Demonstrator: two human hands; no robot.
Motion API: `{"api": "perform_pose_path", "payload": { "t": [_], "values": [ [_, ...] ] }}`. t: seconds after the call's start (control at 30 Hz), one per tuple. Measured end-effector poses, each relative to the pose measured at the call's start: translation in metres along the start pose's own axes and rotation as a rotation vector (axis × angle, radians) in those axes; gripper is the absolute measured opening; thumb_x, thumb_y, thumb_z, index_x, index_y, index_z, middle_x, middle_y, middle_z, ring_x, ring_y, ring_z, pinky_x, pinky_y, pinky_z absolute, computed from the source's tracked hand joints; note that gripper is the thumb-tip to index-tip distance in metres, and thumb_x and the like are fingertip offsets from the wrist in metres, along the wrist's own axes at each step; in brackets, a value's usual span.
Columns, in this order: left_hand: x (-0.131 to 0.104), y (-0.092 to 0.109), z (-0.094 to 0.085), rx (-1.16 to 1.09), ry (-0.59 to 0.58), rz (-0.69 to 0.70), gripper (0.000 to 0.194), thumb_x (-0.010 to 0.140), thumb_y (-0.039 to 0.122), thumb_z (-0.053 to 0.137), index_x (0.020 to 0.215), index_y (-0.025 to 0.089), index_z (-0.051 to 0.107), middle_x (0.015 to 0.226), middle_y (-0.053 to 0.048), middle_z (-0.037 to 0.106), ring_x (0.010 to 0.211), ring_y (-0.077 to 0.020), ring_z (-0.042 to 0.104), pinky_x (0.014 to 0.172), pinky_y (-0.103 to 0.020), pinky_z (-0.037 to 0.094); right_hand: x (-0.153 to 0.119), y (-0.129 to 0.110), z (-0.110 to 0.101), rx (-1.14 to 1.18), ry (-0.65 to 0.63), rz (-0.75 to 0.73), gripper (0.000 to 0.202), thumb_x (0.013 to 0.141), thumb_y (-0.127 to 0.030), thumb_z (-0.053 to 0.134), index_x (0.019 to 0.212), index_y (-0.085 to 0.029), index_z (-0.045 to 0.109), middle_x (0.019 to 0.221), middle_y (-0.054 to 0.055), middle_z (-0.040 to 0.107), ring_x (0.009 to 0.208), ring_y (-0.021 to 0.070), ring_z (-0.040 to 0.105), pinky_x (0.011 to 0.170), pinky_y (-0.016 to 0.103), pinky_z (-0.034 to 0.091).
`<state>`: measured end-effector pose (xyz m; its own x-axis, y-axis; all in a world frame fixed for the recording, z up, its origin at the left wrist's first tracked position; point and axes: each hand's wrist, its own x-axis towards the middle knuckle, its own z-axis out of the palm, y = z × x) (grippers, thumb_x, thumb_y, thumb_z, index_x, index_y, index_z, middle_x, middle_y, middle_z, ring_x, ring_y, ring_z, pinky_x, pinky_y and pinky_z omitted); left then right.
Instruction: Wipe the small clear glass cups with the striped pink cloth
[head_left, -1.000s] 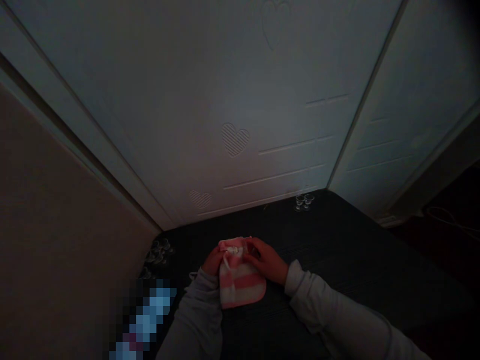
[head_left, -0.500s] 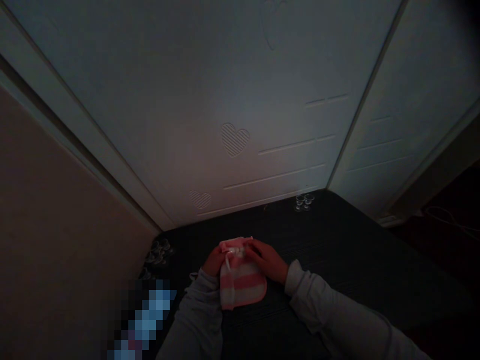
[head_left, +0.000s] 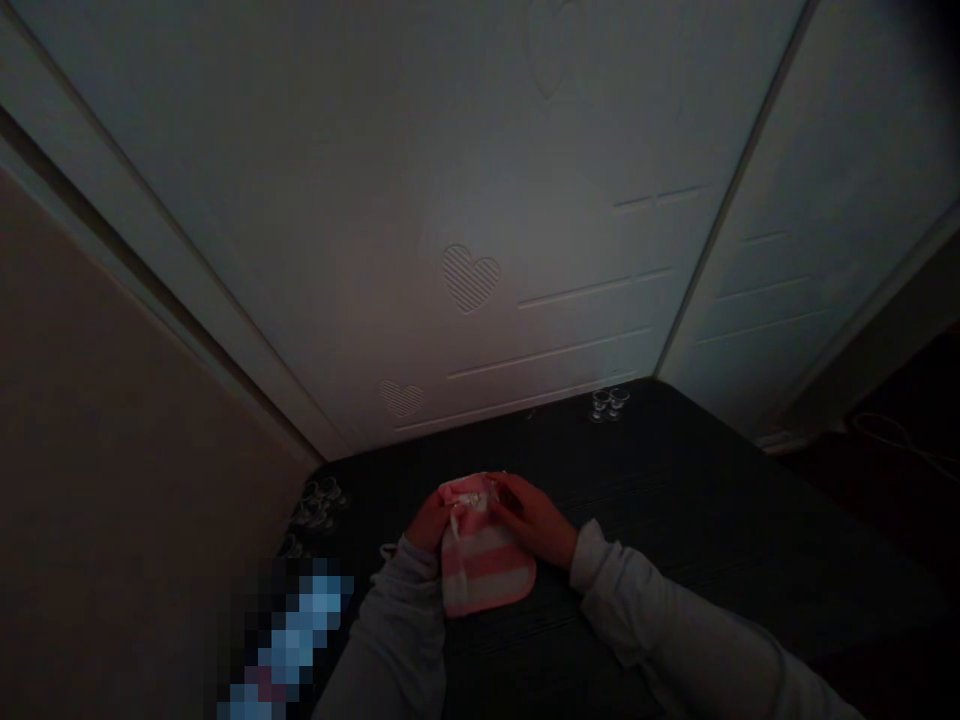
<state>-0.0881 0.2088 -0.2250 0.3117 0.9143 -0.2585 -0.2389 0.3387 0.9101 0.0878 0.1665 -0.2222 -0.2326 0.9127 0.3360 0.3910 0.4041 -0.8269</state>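
A small pink-and-white striped drawstring pouch (head_left: 489, 568) lies over the dark table, its gathered top between my two hands. My left hand (head_left: 429, 522) grips the pouch's left upper edge, with the fingers partly hidden behind the cloth. On the other side, my right hand (head_left: 534, 518) has thumb and fingers closed on the right part of the gathered top. Something whitish and shiny (head_left: 474, 500) shows at the gather between the hands; in the dim light I cannot make out what it is. A pale cord end (head_left: 388, 551) sticks out beside my left wrist.
Two small clear stemmed glasses (head_left: 610, 402) stand at the back edge of the black table (head_left: 712, 520). Several more glasses (head_left: 319, 505) are grouped at the left edge. A blurred-out bright rectangle (head_left: 300, 630) is at lower left. White panels with embossed hearts (head_left: 471, 278) rise behind.
The pouch's lower part has shifted very slightly to the right and up. Both hands keep their hold in nearly the same place. The light on the scene is dimmer.
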Motion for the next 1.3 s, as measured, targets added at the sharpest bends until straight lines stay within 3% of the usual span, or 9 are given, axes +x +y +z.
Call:
{"api": "perform_pose_path", "payload": {
  "t": [0.3, 0.47, 0.73, 0.9, 1.3],
  "values": [
    [0.000, -0.001, -0.002, 0.033, -0.188, -0.026, 0.030, 0.053, 0.023, 0.071, 0.079, 0.009, 0.067, 0.077, -0.010, 0.068, 0.070, -0.0202, 0.059, 0.069, -0.032, 0.043, 0.000, 0.003, 0.001, 0.000, 0.006, -0.013, 0.036, 0.080, -0.020, 0.046, 0.116, -0.018, 0.044, 0.107, 0.008, 0.053, 0.092, 0.0175, 0.051, 0.083, 0.034, 0.040],
    [0.000, -0.001, -0.001, 0.008, -0.191, -0.043, 0.028, 0.051, 0.020, 0.072, 0.076, 0.010, 0.067, 0.072, -0.008, 0.068, 0.066, -0.0182, 0.059, 0.069, -0.031, 0.042, 0.000, 0.005, 0.003, -0.016, 0.000, 0.012, 0.034, 0.080, -0.021, 0.046, 0.113, -0.017, 0.046, 0.096, 0.007, 0.056, 0.081, 0.0160, 0.052, 0.075, 0.031, 0.043],
    [-0.003, 0.002, 0.005, -0.006, -0.189, -0.034, 0.030, 0.049, 0.021, 0.074, 0.076, 0.010, 0.066, 0.071, -0.006, 0.067, 0.066, -0.0171, 0.058, 0.066, -0.029, 0.042, 0.001, -0.002, 0.000, -0.031, 0.001, -0.007, 0.032, 0.081, -0.022, 0.045, 0.113, -0.017, 0.047, 0.098, 0.008, 0.056, 0.086, 0.0169, 0.052, 0.078, 0.032, 0.042],
    [0.000, -0.003, 0.002, -0.037, -0.135, -0.032, 0.031, 0.047, 0.019, 0.075, 0.076, 0.011, 0.066, 0.072, -0.005, 0.067, 0.063, -0.0158, 0.058, 0.065, -0.028, 0.042, 0.000, -0.002, 0.000, -0.028, 0.001, 0.003, 0.032, 0.082, -0.024, 0.045, 0.113, -0.017, 0.047, 0.093, 0.007, 0.056, 0.080, 0.0163, 0.052, 0.074, 0.031, 0.042],
    [0.005, -0.009, -0.005, 0.060, -0.137, 0.019, 0.032, 0.050, 0.020, 0.073, 0.080, 0.011, 0.066, 0.073, -0.006, 0.068, 0.063, -0.0163, 0.058, 0.064, -0.029, 0.043, 0.000, -0.001, 0.000, -0.033, 0.013, 0.025, 0.029, 0.082, -0.024, 0.045, 0.109, -0.015, 0.048, 0.092, 0.008, 0.057, 0.079, 0.0162, 0.053, 0.073, 0.031, 0.043]
  ]
}}
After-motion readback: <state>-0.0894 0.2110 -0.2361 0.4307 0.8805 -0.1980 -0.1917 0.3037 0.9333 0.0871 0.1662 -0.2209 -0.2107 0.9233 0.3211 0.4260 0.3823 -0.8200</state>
